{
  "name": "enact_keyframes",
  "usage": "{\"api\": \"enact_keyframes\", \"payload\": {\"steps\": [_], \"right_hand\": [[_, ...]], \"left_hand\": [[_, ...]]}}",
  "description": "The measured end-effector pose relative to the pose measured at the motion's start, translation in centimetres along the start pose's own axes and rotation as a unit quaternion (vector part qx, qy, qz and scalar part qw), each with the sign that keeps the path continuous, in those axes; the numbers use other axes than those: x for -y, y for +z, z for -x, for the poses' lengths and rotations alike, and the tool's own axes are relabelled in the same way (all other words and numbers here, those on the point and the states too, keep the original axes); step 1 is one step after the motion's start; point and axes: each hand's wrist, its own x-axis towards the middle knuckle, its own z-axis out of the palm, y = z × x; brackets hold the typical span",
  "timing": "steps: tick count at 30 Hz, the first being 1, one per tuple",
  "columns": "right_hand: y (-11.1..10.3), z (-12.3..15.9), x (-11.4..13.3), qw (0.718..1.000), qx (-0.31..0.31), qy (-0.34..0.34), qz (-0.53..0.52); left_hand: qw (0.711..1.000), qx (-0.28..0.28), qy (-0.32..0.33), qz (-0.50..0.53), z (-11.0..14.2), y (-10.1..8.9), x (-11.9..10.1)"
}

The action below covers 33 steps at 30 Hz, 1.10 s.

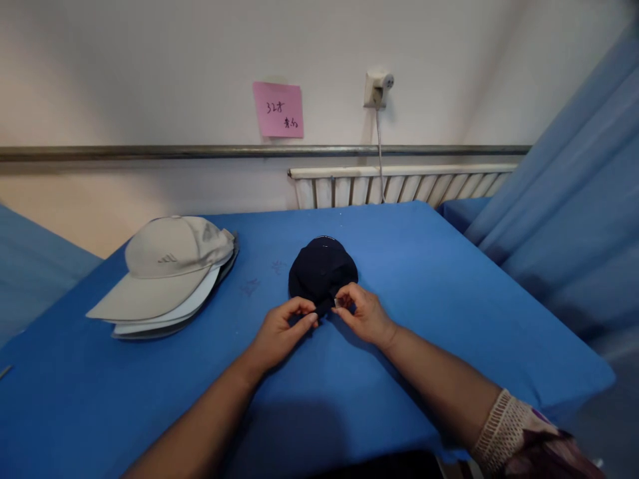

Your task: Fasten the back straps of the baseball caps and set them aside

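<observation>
A dark navy cap (322, 266) lies on the blue-covered table, its crown facing away and its back strap toward me. My left hand (284, 329) is closed, pinching the left part of the dark strap between thumb and fingers. My right hand (363, 313) is closed as well, with its fingertips on the strap's right end, where a small pale piece shows between them. What exactly that pale piece is cannot be made out. Both hands are close together at the cap's near edge.
Several stacked caps, a light beige one (162, 256) on top, sit on the left of the blue table (424, 279). A pink note (278, 110) and a socket with a plug (378, 91) are on the wall. Blue curtains (574, 173) hang at the right.
</observation>
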Motion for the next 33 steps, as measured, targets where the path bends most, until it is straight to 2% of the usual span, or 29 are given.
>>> {"api": "enact_keyframes", "payload": {"steps": [4, 9, 12, 15, 21, 27, 33], "right_hand": [[-0.2, 0.0, 0.3, 1.000, 0.014, 0.000, 0.001], [0.0, 0.1, 0.0, 0.999, 0.022, 0.030, -0.031], [0.1, 0.1, -0.1, 0.998, 0.019, 0.031, -0.057], [0.1, 0.1, -0.1, 0.998, 0.021, 0.030, -0.051], [-0.1, 0.1, 0.2, 0.998, 0.048, 0.015, -0.022], [0.0, 0.2, 0.4, 0.998, 0.058, -0.005, -0.003], [0.0, 0.4, 0.5, 0.998, 0.057, -0.019, 0.012]], "left_hand": [[0.999, 0.007, 0.003, -0.042, -0.7, 1.5, 0.6], [0.999, -0.035, -0.034, 0.008, -1.1, 1.4, 1.5], [0.996, -0.064, -0.053, 0.025, -1.1, 1.4, 1.4], [0.996, -0.070, -0.059, 0.023, -1.1, 1.5, 1.1], [0.997, -0.061, -0.055, 0.013, -1.1, 1.6, 1.1], [0.998, -0.054, -0.024, -0.013, -0.9, 1.8, 1.2], [0.994, -0.099, -0.018, -0.033, -1.1, 1.6, 1.9]]}}
